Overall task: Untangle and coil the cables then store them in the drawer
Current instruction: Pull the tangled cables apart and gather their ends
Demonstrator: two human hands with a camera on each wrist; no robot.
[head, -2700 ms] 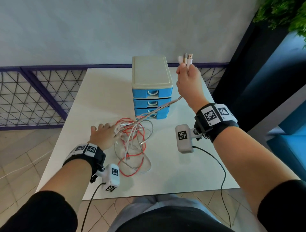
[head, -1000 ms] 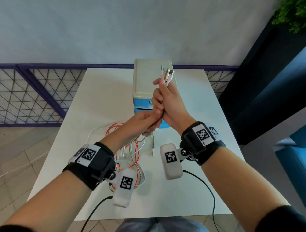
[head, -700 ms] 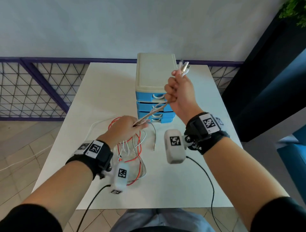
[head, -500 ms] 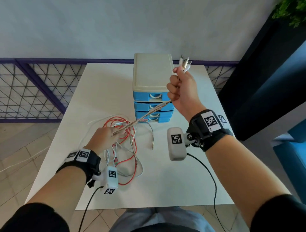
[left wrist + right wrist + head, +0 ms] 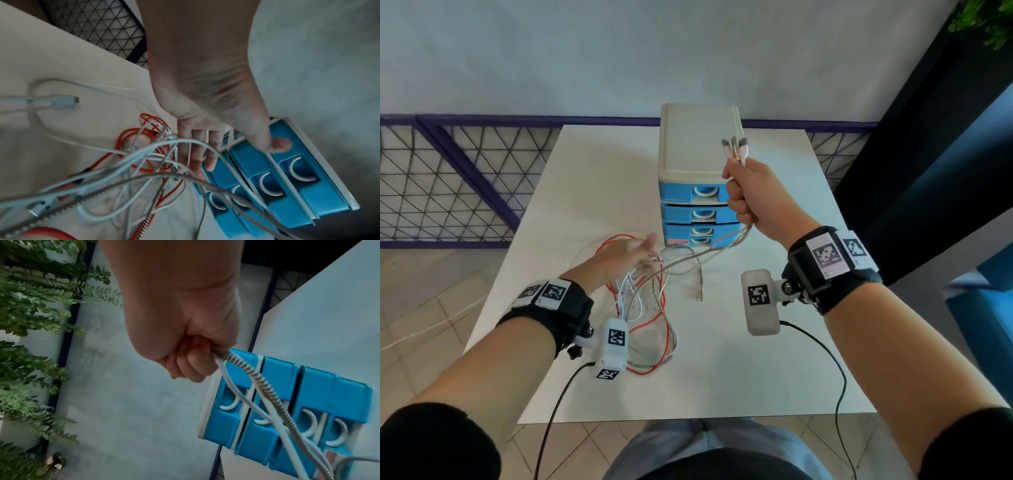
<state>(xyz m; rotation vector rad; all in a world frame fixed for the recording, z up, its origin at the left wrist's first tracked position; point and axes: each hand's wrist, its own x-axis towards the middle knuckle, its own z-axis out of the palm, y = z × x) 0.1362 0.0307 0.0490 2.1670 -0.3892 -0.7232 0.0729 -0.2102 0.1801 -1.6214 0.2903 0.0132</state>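
Gripping the plug ends (image 5: 734, 150) high, the right hand (image 5: 755, 197) keeps strands taut so the open left hand (image 5: 625, 260) can comb the cable tangle (image 5: 650, 308).

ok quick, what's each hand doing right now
Left hand: open, fingers spread over the cable tangle, gripping nothing.
Right hand: closed around a bunch of cable ends.

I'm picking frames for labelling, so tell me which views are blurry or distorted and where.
Head view: sharp apart from motion blur on the left hand; wide-angle bending at the edges. Left wrist view: dim, near cables smeared. Right wrist view: right hand fairly sharp, drawer unit tilted and soft, plant blurred.
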